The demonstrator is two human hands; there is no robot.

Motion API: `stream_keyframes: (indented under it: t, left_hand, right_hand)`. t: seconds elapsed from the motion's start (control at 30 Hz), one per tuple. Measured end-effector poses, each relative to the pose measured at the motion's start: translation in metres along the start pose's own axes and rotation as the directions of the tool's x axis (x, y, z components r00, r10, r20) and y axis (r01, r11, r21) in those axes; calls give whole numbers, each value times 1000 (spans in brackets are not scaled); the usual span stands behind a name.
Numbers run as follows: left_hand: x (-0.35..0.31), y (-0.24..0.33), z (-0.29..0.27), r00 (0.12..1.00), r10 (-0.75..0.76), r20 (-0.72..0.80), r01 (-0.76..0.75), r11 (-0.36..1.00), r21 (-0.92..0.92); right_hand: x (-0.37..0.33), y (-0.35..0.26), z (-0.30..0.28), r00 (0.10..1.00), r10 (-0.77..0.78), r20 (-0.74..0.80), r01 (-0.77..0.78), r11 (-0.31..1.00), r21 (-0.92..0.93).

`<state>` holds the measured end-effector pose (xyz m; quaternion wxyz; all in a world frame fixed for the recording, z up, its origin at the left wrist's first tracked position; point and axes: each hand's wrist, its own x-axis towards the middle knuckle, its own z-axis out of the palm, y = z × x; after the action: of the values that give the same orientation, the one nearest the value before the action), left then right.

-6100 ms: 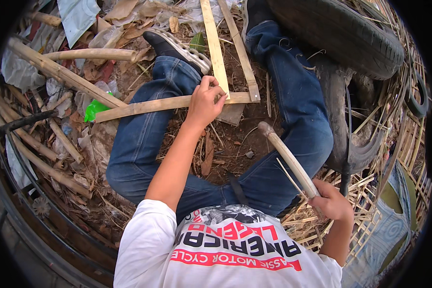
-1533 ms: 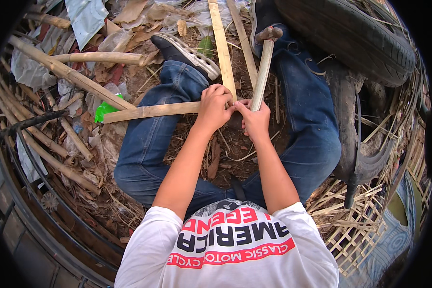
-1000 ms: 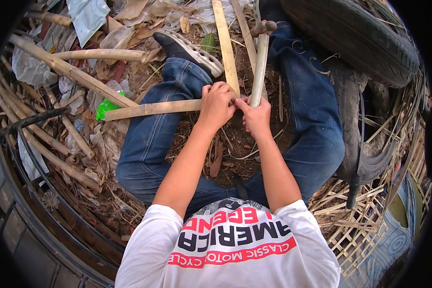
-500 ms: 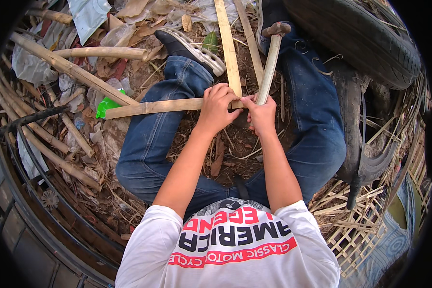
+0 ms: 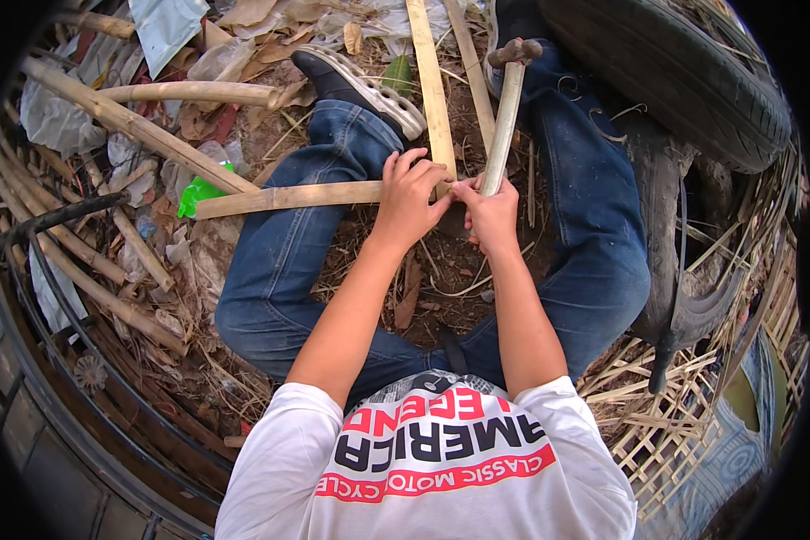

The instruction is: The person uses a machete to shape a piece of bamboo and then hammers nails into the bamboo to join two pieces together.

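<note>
My left hand (image 5: 409, 200) is closed around the right end of a flat bamboo strip (image 5: 288, 197), which lies crosswise over my left thigh. There it meets a second, paler bamboo strip (image 5: 434, 85) that runs away from me, forming a corner. My right hand (image 5: 490, 212) grips a hammer (image 5: 507, 126) with a light handle, its rusty head pointing away from me. The thumb and forefinger of that hand also reach to the corner, close to my left fingertips. Whether they pinch something small there cannot be made out.
Another bamboo strip (image 5: 471, 67) lies beside the hammer. Bamboo poles (image 5: 139, 126) and plastic scraps cover the ground at left, near a black metal frame (image 5: 58, 279). A tyre (image 5: 684, 76), a curved blade (image 5: 711, 310) and woven bamboo lattice (image 5: 670, 450) are at right.
My left index finger has lifted slightly and the left fingers have shifted a little at the corner. The hammer and the bamboo strips stay almost in place.
</note>
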<state>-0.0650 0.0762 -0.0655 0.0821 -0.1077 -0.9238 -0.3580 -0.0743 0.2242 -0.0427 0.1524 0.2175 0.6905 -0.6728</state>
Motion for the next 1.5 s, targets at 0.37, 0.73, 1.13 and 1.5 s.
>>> stream_keyframes:
  t: [0.37,0.73,1.13,1.5]
  left_hand:
    - [-2,1,2,1000,-8,-12,9,1000,25]
    - [0,2,4,999,-35,-39,35,999,4]
    - [3,4,5,998,-46,-31,46,999,-2]
    - [3,4,2,997,-72,-3,72,997,-5]
  right_hand:
    - [-1,-1,0,1000,15,1,-15,999,30]
    - [-19,-26,0,986,144,-84,-155,976,-150]
    - [-151,-28,-73,980,141,142,-119,981,-152]
    - [-178,-15,-75,953,235,190,-202,963,-180]
